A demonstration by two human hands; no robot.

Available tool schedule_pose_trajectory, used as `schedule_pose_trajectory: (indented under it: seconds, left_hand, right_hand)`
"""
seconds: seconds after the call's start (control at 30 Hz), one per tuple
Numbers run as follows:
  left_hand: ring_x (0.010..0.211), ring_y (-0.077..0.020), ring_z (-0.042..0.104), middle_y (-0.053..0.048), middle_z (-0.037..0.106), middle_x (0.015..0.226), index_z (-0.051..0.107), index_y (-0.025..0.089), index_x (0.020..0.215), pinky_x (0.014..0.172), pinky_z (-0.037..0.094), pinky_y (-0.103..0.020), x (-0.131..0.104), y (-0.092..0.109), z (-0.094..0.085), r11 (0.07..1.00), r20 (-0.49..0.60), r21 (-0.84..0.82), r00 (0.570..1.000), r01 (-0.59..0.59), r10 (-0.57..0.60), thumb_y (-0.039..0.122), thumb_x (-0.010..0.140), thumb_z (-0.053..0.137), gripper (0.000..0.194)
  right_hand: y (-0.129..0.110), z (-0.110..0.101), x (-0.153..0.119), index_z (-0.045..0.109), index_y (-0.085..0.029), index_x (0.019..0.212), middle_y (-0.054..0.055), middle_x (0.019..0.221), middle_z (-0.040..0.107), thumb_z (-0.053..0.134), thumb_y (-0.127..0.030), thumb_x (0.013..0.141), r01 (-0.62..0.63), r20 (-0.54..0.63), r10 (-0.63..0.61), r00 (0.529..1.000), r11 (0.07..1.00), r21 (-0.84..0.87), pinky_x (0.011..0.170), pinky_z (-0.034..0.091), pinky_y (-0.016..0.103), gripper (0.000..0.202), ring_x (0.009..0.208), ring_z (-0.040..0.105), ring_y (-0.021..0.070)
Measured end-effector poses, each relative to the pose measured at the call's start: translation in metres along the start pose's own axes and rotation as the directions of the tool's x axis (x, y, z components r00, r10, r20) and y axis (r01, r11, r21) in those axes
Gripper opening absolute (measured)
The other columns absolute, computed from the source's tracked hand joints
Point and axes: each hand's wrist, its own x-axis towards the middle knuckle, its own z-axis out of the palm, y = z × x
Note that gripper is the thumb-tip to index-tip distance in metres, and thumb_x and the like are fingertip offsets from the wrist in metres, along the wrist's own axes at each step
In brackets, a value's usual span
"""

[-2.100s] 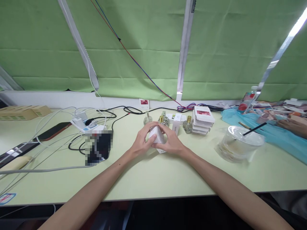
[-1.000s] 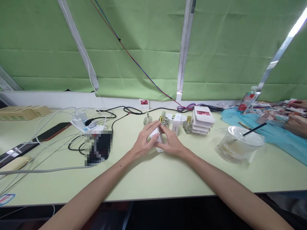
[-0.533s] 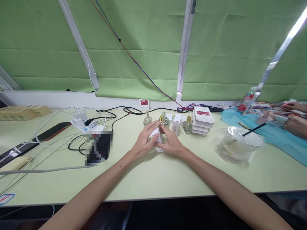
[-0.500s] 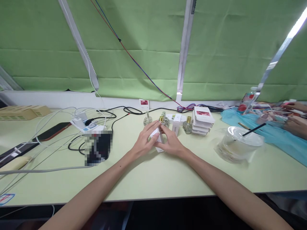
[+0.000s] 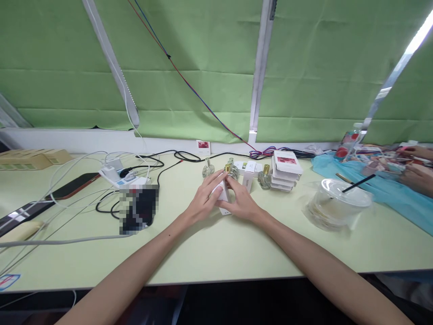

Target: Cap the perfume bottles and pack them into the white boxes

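Note:
My left hand (image 5: 204,199) and my right hand (image 5: 242,198) meet around a small white box (image 5: 225,195) at the middle of the table, both closed on it from either side. Fingers cover much of the box. Just behind my fingertips stands a glass perfume bottle with a gold cap (image 5: 228,169). Another glass bottle (image 5: 208,169) is to the left, and one more gold-topped bottle (image 5: 264,177) to the right. A narrow white carton (image 5: 249,175) stands upright beside my right hand.
Right of the bottles rises a stack of white boxes (image 5: 286,169). A lidded plastic cup with a black straw (image 5: 340,203) stands further right, near a blue cloth (image 5: 389,194) and another person's hands (image 5: 417,176). A power strip (image 5: 126,178) with tangled cables lies left.
My left thumb has shifted slightly on the white box. Both hands otherwise stay in the same place, and the surrounding things have not moved.

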Motion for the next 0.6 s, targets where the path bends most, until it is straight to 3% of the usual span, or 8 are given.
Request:
schedule_pose_trajectory:
  seconds: [0.6]
  left_hand:
    - [0.151,-0.0252,0.036,-0.004,0.043,0.161,0.051,0.027,0.150,0.126,0.030,-0.048,0.0009,0.0062,-0.0016,0.999,0.027,0.022,0.998,0.049,-0.050,0.049,0.106,0.032,0.053]
  right_hand:
    - [0.0006,0.0008,-0.0006,0.049,-0.018,0.131,0.013,0.124,0.064,0.073,-0.034,0.087,0.009,0.010,-0.009,1.000,1.000,-0.002,0.098,0.051,0.046,0.052,0.117,0.059,0.0290]
